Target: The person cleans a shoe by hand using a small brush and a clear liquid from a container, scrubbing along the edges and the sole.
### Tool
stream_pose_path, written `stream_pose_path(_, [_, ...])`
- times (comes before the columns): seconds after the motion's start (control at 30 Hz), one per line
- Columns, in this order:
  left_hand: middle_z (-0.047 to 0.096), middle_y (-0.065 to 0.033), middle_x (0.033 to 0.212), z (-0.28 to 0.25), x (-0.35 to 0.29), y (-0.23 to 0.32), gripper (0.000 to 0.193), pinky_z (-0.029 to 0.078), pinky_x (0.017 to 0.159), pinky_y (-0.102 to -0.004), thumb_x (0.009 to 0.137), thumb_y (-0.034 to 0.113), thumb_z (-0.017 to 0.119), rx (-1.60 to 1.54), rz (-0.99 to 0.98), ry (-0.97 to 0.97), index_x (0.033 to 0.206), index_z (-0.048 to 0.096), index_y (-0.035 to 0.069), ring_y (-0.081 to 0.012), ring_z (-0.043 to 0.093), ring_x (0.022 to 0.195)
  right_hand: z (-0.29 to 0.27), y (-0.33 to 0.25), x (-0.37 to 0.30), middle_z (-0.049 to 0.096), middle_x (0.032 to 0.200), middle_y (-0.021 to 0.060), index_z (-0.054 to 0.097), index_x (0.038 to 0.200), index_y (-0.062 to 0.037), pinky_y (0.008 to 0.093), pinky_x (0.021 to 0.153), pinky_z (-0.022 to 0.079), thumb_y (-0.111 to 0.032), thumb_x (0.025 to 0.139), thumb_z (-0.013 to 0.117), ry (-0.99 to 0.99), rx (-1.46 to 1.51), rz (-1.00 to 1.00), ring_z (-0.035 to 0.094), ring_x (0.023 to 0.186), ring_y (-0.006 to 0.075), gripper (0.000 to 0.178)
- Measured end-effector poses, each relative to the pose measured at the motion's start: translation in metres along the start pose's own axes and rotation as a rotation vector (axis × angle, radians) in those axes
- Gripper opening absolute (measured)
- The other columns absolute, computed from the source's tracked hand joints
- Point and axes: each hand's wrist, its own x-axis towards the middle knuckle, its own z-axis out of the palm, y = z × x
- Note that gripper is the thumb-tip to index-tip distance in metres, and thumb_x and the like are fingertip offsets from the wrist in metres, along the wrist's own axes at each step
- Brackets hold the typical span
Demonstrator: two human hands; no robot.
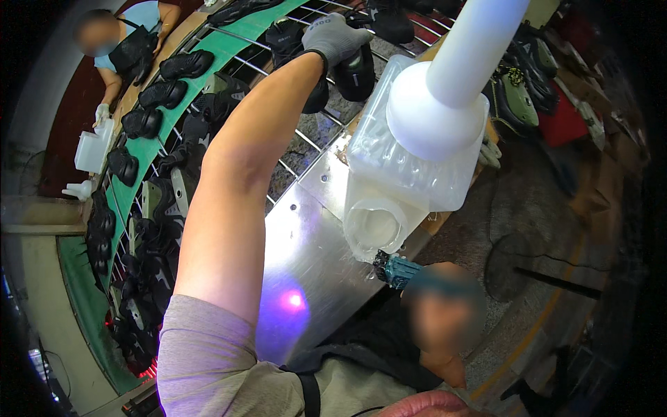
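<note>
- Locate the left hand (335,38): I read it gloved in grey at the far end of the outstretched arm, over the rack (308,140)
- Locate the shoe (355,82): it is black, sits at the rack's near edge, and its visible part extends from beneath the glove toward the viewer and slightly right
- Note the axis: I judge the shoe's long axis to run roughly along the line of view, away from the body, with the far end covered by the glove
- Check the left grip: the glove is curled over the shoe, but its fingertips are hidden, so I cannot tell whether it grasps or only rests
- Observe clearance: a second shoe (317,99) lies just left of the first, beside the wrist
- Locate the right hand (445,313): it appears low at right, blurred, near the body; I cannot tell how its fingers close
- Locate the brush (401,272): its teal body points up-left from that blur, dark tip at the cup (407,229)
- Compare reach: the left hand is at the shoe; the right is well apart, nearest the brush, across the metal table (313,215)
</note>
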Motion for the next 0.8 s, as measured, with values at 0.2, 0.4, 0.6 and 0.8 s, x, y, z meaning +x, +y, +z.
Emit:
stream_pose_path(0.2, [0.075,-0.0192,0.106,-0.008,-0.008,0.015,0.073,0.057,0.088,-0.043,0.074,0.066,0.067,0.069,-0.06,0.105,0.112,0.073,0.004,-0.0319,0.073,0.102,0.0,-0.003,0.009,0.067,0.095,0.0209,0.064,0.103,0.0081,0.0324,0.062,0.058,-0.013,0.091,0.065,-0.039,-0.035,-0.033,0.067,0.069,0.0197,0.025])
stream_pose_path(0.4, [0.073,-0.0228,0.107,-0.015,-0.069,-0.015,0.08,0.054,0.089,-0.0454,0.08,0.064,0.069,-0.081,0.044,0.167,0.13,0.055,0.002,-0.0352,0.071,0.104,0.013,-0.009,0.009,0.066,0.094,0.0197,0.064,0.103,0.008,0.0318,0.063,0.058,-0.013,0.092,0.064,0.089,0.127,-0.055,0.067,0.071,0.0196,0.024])
stream_pose_path(0.6, [0.075,-0.0092,0.101,-0.103,-0.261,-0.063,0.043,0.056,0.083,-0.0302,0.087,0.031,0.079,-0.353,0.095,-0.334,0.119,0.069,0.003,-0.0141,0.07,0.092,0.023,-0.004,-0.008,0.067,0.091,0.0183,0.065,0.102,0.0075,0.0314,0.064,0.057,-0.013,0.093,0.064,0.108,0.221,-0.051,0.066,0.07,0.0194,0.022])
stream_pose_path(0.8, [0.074,-0.0068,0.096,-0.23,-0.253,-0.148,0.046,0.055,0.071,-0.0284,0.084,0.048,0.079,0.247,-0.124,0.16,0.102,0.077,0.006,-0.013,0.069,0.079,0.041,-0.002,-0.043,0.067,0.088,0.0169,0.066,0.101,0.007,0.0311,0.065,0.055,-0.012,0.093,0.064,0.075,0.227,-0.048,0.066,0.07,0.0191,0.021])
